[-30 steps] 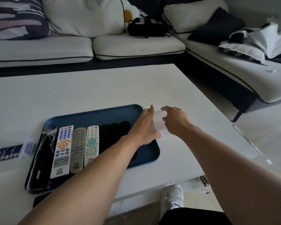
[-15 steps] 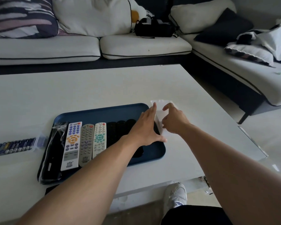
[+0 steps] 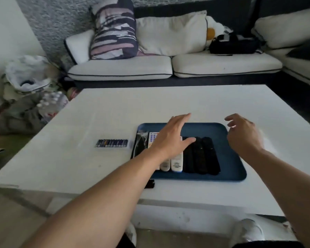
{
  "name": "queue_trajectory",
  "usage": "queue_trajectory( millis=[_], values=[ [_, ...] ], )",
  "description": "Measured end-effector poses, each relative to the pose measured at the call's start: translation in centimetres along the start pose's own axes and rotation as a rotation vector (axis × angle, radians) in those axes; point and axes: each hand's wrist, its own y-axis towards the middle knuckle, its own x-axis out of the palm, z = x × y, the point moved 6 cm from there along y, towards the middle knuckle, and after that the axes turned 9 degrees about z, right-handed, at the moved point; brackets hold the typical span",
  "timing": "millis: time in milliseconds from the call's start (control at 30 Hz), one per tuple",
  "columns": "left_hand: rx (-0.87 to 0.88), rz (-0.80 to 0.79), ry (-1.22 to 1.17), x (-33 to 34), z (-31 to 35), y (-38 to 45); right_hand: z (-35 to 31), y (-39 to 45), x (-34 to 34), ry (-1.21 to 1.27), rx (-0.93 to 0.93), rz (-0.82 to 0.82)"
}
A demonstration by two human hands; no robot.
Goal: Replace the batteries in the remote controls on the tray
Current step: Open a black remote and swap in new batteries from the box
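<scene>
A dark blue tray (image 3: 231, 167) lies on the white table (image 3: 115, 113). On it lie a bagged black remote (image 3: 140, 144), light remotes (image 3: 176, 163) partly under my arm, and black remotes (image 3: 200, 156). A clear pack of batteries (image 3: 112, 143) rests left of the tray. My left hand (image 3: 170, 138) hovers flat over the light remotes, fingers spread, holding nothing. My right hand (image 3: 243, 135) hangs over the tray's right side, fingers loosely curled and apart, empty.
A white sofa (image 3: 168, 67) with cushions wraps the far and right sides of the table. A black bag (image 3: 233, 43) sits on it. Bags and bottles (image 3: 50, 102) clutter the floor at left. A small black object (image 3: 149, 185) lies near the table's front edge.
The view has swung left. Both hands have let go of the clear packet at the tray's right edge and moved leftward over the tray; the left hand now covers the light remotes.
</scene>
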Motion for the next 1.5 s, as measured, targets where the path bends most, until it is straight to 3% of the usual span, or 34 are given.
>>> queue_trajectory(
  millis=[200,400,500,667,867,1000,1167,1500],
  values=[
    [-0.268,0.285,0.052,-10.1,-8.9,-4.3,-10.7,-4.6,3.1,0.096,-0.268,-0.088],
    [-0.706,0.584,0.154,-16.9,-19.1,-8.6,-16.8,-6.6,7.3,0.109,-0.391,-0.240],
    [-0.870,0.619,0.221,-17.9,-23.0,-10.9,-19.9,-7.1,9.6,0.106,-0.466,-0.274],
    [-1.136,0.581,0.119,-17.2,-27.3,-13.1,-24.0,-7.8,12.8,0.100,-0.540,-0.306],
    [-1.102,0.636,0.090,-17.2,-27.7,-13.0,-27.5,-8.6,16.2,-0.019,-0.570,-0.353],
    [-1.069,0.718,0.032,-17.6,-27.2,-13.3,-28.4,-8.9,18.9,-0.243,-0.511,-0.479],
    [-1.059,0.715,0.020,-17.6,-27.1,-13.4,-29.6,-9.5,20.7,-0.493,-0.625,-0.534],
    [-1.053,0.654,0.053,-17.3,-28.1,-13.4,-31.3,-9.7,20.9,-0.561,-0.678,-0.528]
  ],
)
